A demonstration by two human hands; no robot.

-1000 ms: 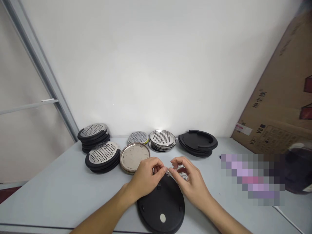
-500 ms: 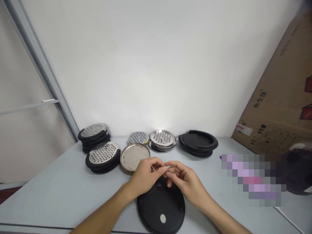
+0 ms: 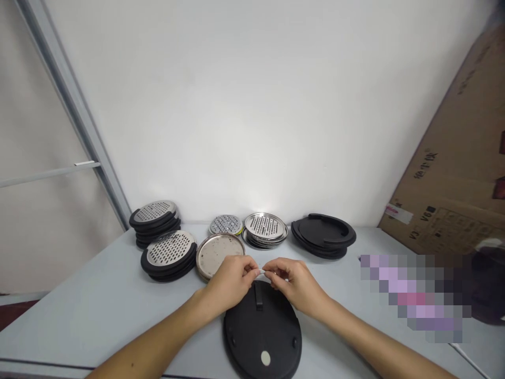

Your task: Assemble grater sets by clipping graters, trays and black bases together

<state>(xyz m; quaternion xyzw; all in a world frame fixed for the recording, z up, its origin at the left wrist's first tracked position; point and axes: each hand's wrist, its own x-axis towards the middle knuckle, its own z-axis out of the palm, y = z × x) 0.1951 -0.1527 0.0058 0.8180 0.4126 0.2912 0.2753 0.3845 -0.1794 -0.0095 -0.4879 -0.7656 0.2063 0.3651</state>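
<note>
Both of my hands meet above the top edge of a black oval plate (image 3: 263, 329) that lies on the table, with a raised tab and a pale oval spot on its face. Between the fingertips is a small white piece (image 3: 262, 271), too small to name. My left hand (image 3: 232, 281) pinches its left end with thumb and forefinger. On the other end my right hand (image 3: 295, 284) is closed, thumb against fingers. Behind my left hand lies a shallow round metal lid-like disc (image 3: 219, 253), partly covered by the hand.
Black holders with perforated metal discs (image 3: 171, 249) are stacked at the left. Perforated metal discs (image 3: 265, 226) stand along the wall, beside a stack of black holders (image 3: 323, 231). A cardboard box (image 3: 442, 184) leans at the right. A blurred purple item (image 3: 410, 295) lies before it.
My hands have drawn slightly apart, so the white piece shows between the fingertips. The plate's top tab is now uncovered. The whole view has shifted a little.
</note>
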